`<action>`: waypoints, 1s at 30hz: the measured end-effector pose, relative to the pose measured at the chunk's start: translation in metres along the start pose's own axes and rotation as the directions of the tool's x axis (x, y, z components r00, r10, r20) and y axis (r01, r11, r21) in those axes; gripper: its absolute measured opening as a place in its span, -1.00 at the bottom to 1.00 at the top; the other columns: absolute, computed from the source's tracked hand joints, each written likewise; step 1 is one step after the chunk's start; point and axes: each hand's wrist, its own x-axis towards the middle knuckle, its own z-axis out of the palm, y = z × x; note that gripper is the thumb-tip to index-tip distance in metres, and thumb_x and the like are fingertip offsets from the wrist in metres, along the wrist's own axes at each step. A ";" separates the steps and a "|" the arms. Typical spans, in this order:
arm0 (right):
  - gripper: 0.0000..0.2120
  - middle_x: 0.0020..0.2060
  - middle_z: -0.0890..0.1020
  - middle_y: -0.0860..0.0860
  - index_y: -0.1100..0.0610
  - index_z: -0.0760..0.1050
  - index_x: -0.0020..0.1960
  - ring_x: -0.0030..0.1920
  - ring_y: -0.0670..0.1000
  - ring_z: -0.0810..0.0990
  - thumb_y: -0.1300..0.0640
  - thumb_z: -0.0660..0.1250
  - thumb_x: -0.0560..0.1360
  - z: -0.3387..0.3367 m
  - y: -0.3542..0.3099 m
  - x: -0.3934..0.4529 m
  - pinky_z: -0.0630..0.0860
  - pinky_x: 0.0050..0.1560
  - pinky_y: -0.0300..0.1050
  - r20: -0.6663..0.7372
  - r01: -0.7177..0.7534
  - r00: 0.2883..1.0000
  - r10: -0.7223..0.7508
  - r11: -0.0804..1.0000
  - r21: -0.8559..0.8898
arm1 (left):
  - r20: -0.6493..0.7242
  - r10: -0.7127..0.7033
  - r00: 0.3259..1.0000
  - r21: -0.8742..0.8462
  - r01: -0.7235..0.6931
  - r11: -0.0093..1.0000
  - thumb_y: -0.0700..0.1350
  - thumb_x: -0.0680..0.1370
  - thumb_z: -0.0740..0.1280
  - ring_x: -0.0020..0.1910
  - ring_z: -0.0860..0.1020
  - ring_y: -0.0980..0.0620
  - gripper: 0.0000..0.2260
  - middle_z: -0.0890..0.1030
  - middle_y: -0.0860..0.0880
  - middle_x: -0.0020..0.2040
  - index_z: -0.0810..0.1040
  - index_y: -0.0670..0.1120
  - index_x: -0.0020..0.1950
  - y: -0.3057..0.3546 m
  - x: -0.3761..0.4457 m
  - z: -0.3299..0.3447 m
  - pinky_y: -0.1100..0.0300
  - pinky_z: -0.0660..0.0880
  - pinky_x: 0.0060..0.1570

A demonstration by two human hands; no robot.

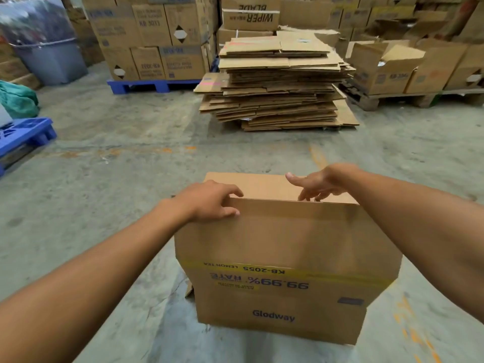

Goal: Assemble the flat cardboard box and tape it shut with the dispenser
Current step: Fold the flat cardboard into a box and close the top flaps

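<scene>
A brown cardboard box (282,258) printed "Glodway" and "99.99% RATE" upside down stands on the concrete floor right in front of me. Its near top flap is raised toward me and the far flap lies flat behind it. My left hand (209,200) grips the left end of the raised flap's upper edge, thumb on the near face and fingers over the top. My right hand (317,186) hovers at the right part of that edge, fingers spread and pointing down, fingertips touching the flap. No tape dispenser is in view.
A tall stack of flattened cardboard (277,82) lies on the floor ahead. Stacked cartons on a blue pallet (154,85) stand at the back left, open cartons on a wooden pallet (408,98) at the back right. A grey bin (52,61) and another blue pallet (23,137) stand left.
</scene>
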 end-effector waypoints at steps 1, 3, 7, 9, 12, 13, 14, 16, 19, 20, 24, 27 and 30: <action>0.00 0.51 0.31 0.03 0.08 0.35 0.49 0.46 0.10 0.32 -0.54 -0.30 0.39 -0.002 -0.001 0.000 0.02 0.48 0.24 -0.037 0.010 0.999 -0.010 1.000 0.010 | -0.067 -0.013 0.998 0.041 0.015 0.999 0.19 0.56 0.26 0.32 0.46 -0.03 -0.52 0.51 0.03 0.36 0.34 0.13 0.46 -0.002 0.006 0.011 0.02 0.40 0.19; -0.07 0.43 0.43 0.08 0.16 0.34 0.48 0.29 0.13 0.49 -0.48 -0.23 0.47 -0.004 0.000 0.001 0.22 0.39 0.16 -0.120 0.085 0.990 -0.080 0.996 0.039 | -0.132 -0.057 0.990 0.040 0.063 0.997 0.21 0.57 0.20 0.41 0.37 -0.05 -0.47 0.40 0.02 0.46 0.23 0.14 0.52 -0.008 0.019 0.034 -0.04 0.28 0.32; -0.30 0.10 0.63 0.11 0.15 0.53 0.25 0.06 0.15 0.59 -0.34 -0.10 0.58 0.016 0.019 0.013 0.45 0.21 0.03 -0.366 0.260 0.885 -0.288 0.957 -0.126 | -0.026 -0.242 0.970 -0.007 0.242 0.970 0.28 0.59 0.01 0.57 0.04 -0.16 -0.42 0.05 -0.01 0.61 0.01 0.15 0.58 -0.021 0.038 0.087 -0.21 0.02 0.45; -0.39 0.20 0.59 0.06 0.05 0.50 0.27 0.18 0.14 0.53 -0.32 -0.09 0.59 0.043 0.044 0.024 0.41 0.25 0.06 -0.435 0.296 0.824 -0.362 0.931 -0.213 | 0.025 -0.295 0.955 -0.059 0.296 0.953 0.34 0.58 -0.11 0.58 -0.10 -0.18 -0.42 -0.09 0.02 0.62 -0.09 0.22 0.58 -0.024 0.039 0.111 -0.24 -0.09 0.46; -0.40 0.56 0.18 -0.10 -0.16 0.14 0.54 0.53 0.07 0.15 -0.34 -0.15 0.57 0.086 0.086 0.033 0.07 0.43 0.26 -0.528 0.210 0.781 -0.334 0.936 -0.281 | -0.041 -0.294 0.955 -0.104 0.289 0.952 0.34 0.58 -0.17 0.58 -0.16 -0.12 -0.44 -0.15 0.07 0.61 -0.15 0.25 0.57 -0.031 0.041 0.132 -0.19 -0.16 0.48; -0.38 0.59 0.03 -0.11 -0.19 0.02 0.57 0.57 0.05 0.01 -0.36 -0.18 0.56 0.097 0.098 0.034 -0.06 0.46 0.30 -0.576 0.165 0.763 -0.292 0.950 -0.263 | -0.068 -0.278 0.958 -0.111 0.270 0.956 0.32 0.59 -0.16 0.59 -0.15 -0.10 -0.45 -0.14 0.08 0.61 -0.13 0.24 0.57 -0.036 0.042 0.135 -0.16 -0.14 0.49; -0.36 0.60 -0.03 -0.10 -0.21 -0.04 0.58 0.58 0.04 -0.05 -0.39 -0.20 0.54 0.104 0.105 0.033 -0.14 0.48 0.33 -0.626 0.124 0.740 -0.246 0.965 -0.232 | -0.096 -0.260 0.961 -0.116 0.249 0.961 0.29 0.60 -0.14 0.59 -0.12 -0.07 -0.45 -0.11 0.08 0.62 -0.10 0.22 0.58 -0.042 0.042 0.135 -0.13 -0.11 0.50; -0.31 0.60 -0.03 -0.10 -0.24 -0.05 0.57 0.58 0.06 -0.07 -0.45 -0.23 0.50 0.110 0.111 0.032 -0.21 0.45 0.39 -0.690 0.061 0.705 -0.162 0.984 -0.169 | -0.136 -0.253 0.958 -0.138 0.235 0.962 0.25 0.62 -0.10 0.59 -0.09 -0.04 -0.46 -0.06 0.05 0.62 -0.04 0.16 0.59 -0.054 0.041 0.136 -0.08 -0.03 0.51; -0.27 0.60 -0.04 -0.11 -0.27 -0.04 0.56 0.58 0.05 -0.10 -0.50 -0.22 0.44 0.109 0.110 0.035 0.00 0.44 0.42 -0.697 0.066 0.708 -0.111 0.994 -0.091 | -0.126 -0.341 0.932 -0.280 0.297 0.913 0.23 0.63 -0.03 0.58 -0.13 -0.14 -0.45 -0.08 0.02 0.62 0.00 0.14 0.60 -0.067 0.039 0.142 -0.13 -0.04 0.50; -0.25 0.60 -0.04 -0.12 -0.27 -0.04 0.56 0.58 0.05 -0.10 -0.51 -0.21 0.43 0.110 0.110 0.037 0.09 0.42 0.40 -0.698 0.072 0.709 -0.103 0.995 -0.073 | -0.118 -0.360 0.926 -0.325 0.307 0.895 0.24 0.63 -0.01 0.58 -0.11 -0.16 -0.45 -0.08 0.01 0.62 0.00 0.13 0.60 -0.068 0.039 0.144 -0.14 -0.04 0.50; -0.25 0.60 0.03 -0.12 -0.26 0.03 0.55 0.58 0.06 -0.05 -0.51 -0.15 0.42 0.110 0.112 0.040 0.22 0.37 0.40 -0.723 0.087 0.686 -0.084 0.996 -0.033 | -0.129 -0.376 0.918 -0.400 0.298 0.867 0.23 0.61 0.08 0.57 0.09 -0.13 -0.42 -0.01 -0.02 0.62 0.09 0.08 0.59 -0.062 0.038 0.140 -0.12 0.10 0.49; -0.28 0.58 0.12 -0.07 -0.22 0.14 0.53 0.56 0.10 0.04 -0.48 -0.09 0.44 0.114 0.110 0.028 0.27 0.32 0.42 -0.735 0.098 0.673 -0.080 0.995 -0.018 | -0.159 -0.420 0.893 -0.444 0.316 0.839 0.23 0.59 0.16 0.55 0.15 -0.16 -0.42 0.08 -0.03 0.61 0.20 0.05 0.57 -0.051 0.022 0.137 -0.11 0.13 0.47; -0.30 0.56 0.20 -0.04 -0.20 0.22 0.51 0.53 0.14 0.12 -0.46 -0.06 0.45 0.126 0.109 0.012 0.30 0.29 0.43 -0.753 0.099 0.654 -0.076 0.995 -0.015 | -0.188 -0.451 0.873 -0.466 0.324 0.823 0.23 0.56 0.22 0.53 0.21 -0.15 -0.41 0.18 -0.06 0.58 0.30 0.00 0.53 -0.038 -0.002 0.132 -0.10 0.18 0.46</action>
